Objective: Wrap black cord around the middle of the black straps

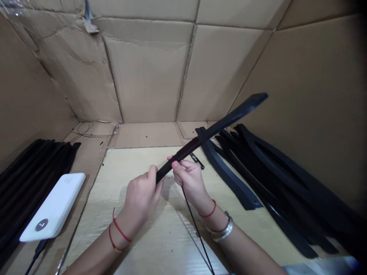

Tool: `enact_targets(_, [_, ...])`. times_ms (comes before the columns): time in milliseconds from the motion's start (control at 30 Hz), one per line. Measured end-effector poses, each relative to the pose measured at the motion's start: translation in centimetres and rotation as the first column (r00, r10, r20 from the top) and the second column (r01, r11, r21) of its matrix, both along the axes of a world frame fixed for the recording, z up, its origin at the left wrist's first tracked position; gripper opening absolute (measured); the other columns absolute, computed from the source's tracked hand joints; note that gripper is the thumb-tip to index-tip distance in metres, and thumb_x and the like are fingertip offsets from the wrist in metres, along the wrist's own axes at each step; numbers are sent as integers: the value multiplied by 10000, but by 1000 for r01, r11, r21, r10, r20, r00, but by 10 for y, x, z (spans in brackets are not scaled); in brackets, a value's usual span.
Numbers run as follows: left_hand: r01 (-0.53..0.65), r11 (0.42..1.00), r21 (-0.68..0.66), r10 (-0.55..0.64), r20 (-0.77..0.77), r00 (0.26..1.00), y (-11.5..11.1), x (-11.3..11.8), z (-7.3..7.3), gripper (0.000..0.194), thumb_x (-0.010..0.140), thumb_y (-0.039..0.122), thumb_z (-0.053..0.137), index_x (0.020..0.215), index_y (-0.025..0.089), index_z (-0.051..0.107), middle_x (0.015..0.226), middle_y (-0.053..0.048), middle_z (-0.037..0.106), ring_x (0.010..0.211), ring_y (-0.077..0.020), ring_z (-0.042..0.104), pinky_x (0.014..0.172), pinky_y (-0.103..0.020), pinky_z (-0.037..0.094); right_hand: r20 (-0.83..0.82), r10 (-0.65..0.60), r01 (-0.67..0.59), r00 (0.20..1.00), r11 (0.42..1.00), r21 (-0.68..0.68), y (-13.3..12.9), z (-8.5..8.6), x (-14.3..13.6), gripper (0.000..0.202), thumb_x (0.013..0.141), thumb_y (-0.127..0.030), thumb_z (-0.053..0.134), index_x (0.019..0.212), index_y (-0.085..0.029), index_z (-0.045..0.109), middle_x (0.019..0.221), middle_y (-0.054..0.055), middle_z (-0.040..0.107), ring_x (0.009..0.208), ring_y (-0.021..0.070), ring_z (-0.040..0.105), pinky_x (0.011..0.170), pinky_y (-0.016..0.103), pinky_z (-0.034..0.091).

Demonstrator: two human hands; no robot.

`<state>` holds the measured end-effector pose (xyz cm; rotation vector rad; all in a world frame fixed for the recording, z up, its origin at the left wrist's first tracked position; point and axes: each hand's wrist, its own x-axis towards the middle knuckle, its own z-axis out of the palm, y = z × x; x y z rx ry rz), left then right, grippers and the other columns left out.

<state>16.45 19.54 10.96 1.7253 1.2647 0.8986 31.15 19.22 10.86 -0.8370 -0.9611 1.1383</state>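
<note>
A long black strip (187,148) slants up to the right in front of me, its far end raised off the board. Around its lower end my left hand (144,192) is closed. My right hand (189,179) pinches the strip a little higher, thumb on its near side. Out of that same hand a thin black cord (193,221) runs down to the bottom edge of the view. The middle of the strip has a dull, brownish section that looks like a sleeve or wrap. A small black tool with white marks (197,161) lies behind my right hand, partly hidden.
Several black curved strips (275,183) are piled on the right, one (226,172) apart from them. More dark strips (34,168) lie on the left beside a white power bank (57,206) with a cable. Cardboard walls (149,72) enclose the pale board (97,214).
</note>
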Motion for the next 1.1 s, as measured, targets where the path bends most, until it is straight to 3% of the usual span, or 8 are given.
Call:
enact_targets(100, [307, 928, -210, -276, 165, 947, 1, -3, -2, 354, 838, 536, 515, 716, 220, 411, 553, 63, 327, 457, -95, 280, 453, -226, 213, -34, 106, -106, 994, 994, -8, -3, 3, 1, 354, 727, -424, 780, 898, -121, 720, 470, -113, 249, 415, 40, 142, 404, 230, 67])
enact_targets(267, [760, 459, -461, -435, 629, 644, -7, -6, 3, 401, 828, 626, 465, 771, 234, 405, 512, 116, 225, 376, -65, 145, 367, -199, 221, -21, 212, -213, 977, 973, -84, -5, 5, 2, 335, 772, -431, 728, 837, -103, 727, 445, -121, 209, 403, 35, 102, 393, 222, 47])
enact_targets(467, [53, 998, 38, -46, -170, 984, -2, 2, -1, 148, 847, 351, 532, 885, 216, 485, 634, 23, 469, 542, -151, 460, 527, -252, 303, 45, -64, 67, 997, 995, -78, 4, -8, -3, 325, 744, -421, 752, 786, -103, 696, 441, -115, 250, 404, 44, 156, 392, 225, 69])
enact_targets(533, [-20, 981, 195, 75, -279, 957, 1, 1, -1, 159, 837, 337, 535, 759, 214, 471, 622, 16, 445, 561, -152, 445, 540, -260, 266, 47, -43, 45, 998, 998, -51, 3, -6, -3, 328, 748, -421, 754, 796, -104, 684, 451, -114, 258, 408, 43, 154, 394, 225, 73])
enact_targets(633, [211, 970, -125, -210, 17, 978, 0, -2, 3, 320, 815, 476, 544, 675, 220, 412, 536, 67, 320, 463, -100, 299, 473, -238, 214, -23, 142, -143, 990, 988, -62, -1, -1, -1, 308, 769, -421, 739, 810, -128, 653, 462, -125, 224, 408, 42, 122, 394, 218, 70])
enact_targets(767, [575, 643, -506, -320, 505, 802, -6, -2, 5, 338, 779, 506, 528, 680, 248, 334, 470, 123, 192, 397, -76, 133, 391, -222, 155, -46, 216, -218, 975, 975, -46, -3, 2, 1, 412, 779, -412, 728, 576, -186, 449, 463, -121, 206, 402, 40, 123, 388, 221, 75])
enact_targets(933, [24, 999, -38, -27, -86, 996, -2, 0, -3, 211, 800, 370, 543, 690, 216, 452, 528, 52, 391, 481, -118, 371, 494, -248, 254, 154, 1, -6, 988, 999, 36, -3, -1, -4, 483, 810, -427, 695, 527, -199, 377, 455, -101, 246, 407, 48, 175, 392, 240, 91])
enact_targets(1100, [-78, 961, 266, 129, -180, 975, 2, -8, 2, 192, 785, 302, 577, 662, 206, 464, 554, 42, 412, 518, -123, 401, 525, -249, 268, 144, 44, -53, 989, 997, 62, -8, 1, -5, 461, 808, -415, 705, 525, -188, 421, 447, -102, 240, 405, 47, 175, 397, 246, 98])
